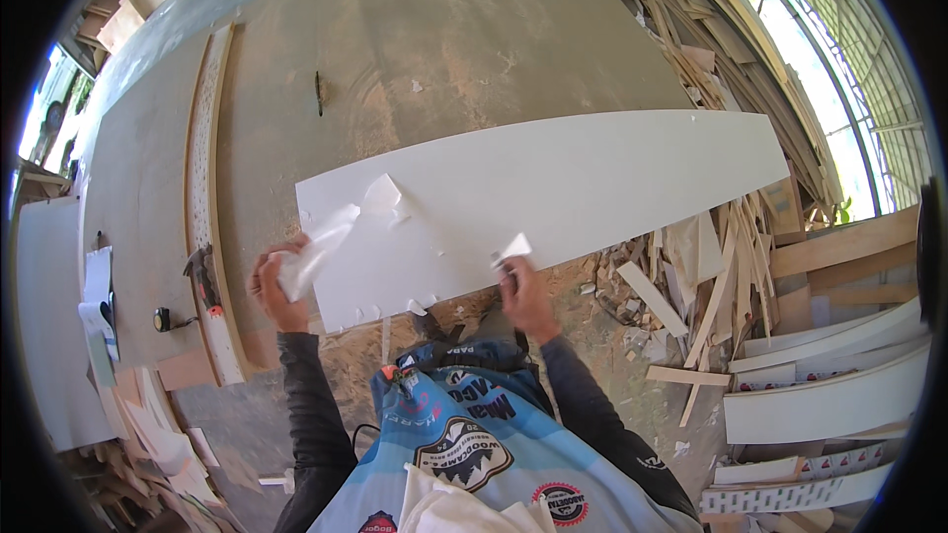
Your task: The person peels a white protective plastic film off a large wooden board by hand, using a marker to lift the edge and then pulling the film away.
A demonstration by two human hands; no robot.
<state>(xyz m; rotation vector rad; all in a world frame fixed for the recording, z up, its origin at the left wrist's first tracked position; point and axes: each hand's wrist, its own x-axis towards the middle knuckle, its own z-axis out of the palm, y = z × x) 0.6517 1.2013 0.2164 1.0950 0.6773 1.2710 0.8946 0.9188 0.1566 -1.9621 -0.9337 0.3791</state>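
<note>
A long white panel (592, 173) lies in front of me, its right end tapering. At its left end my left hand (275, 288) is closed on a crumpled, shiny strip of white film (331, 245). Past that strip, a torn white flap (383, 197) stands up from the panel's surface. Over the near edge, my right hand (530, 298) pinches a small item with a white triangular tip (514, 248); a greyish part shows by the fingers, but its kind is unclear. Small white scraps (416, 308) line the panel's near left edge.
The panel rests on a large dusty brown board (464, 49). To the left are a long narrow wooden strip (202, 168), a red-and-black hammer (204, 281) and a tape measure (162, 319). A dark pencil-like stick (319, 94) lies farther off. Wood offcuts (716, 247) are piled at right.
</note>
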